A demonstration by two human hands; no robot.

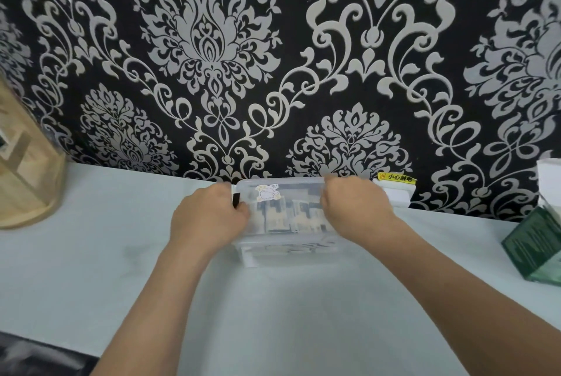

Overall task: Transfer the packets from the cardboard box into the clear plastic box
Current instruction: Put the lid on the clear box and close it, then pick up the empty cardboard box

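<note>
Now left hand (209,217) and right hand (353,208) hold the clear plastic box (285,190), grips curled round its ends. I'd press evenly

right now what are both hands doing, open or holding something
Left hand: closed, gripping the left end of the clear plastic box by its black latch.
Right hand: closed, gripping the box's right end.

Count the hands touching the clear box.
2. The left hand grips the left end of the box, beside a black latch; the right hand grips its right end. Both are in plain view, so none is hidden.
</note>
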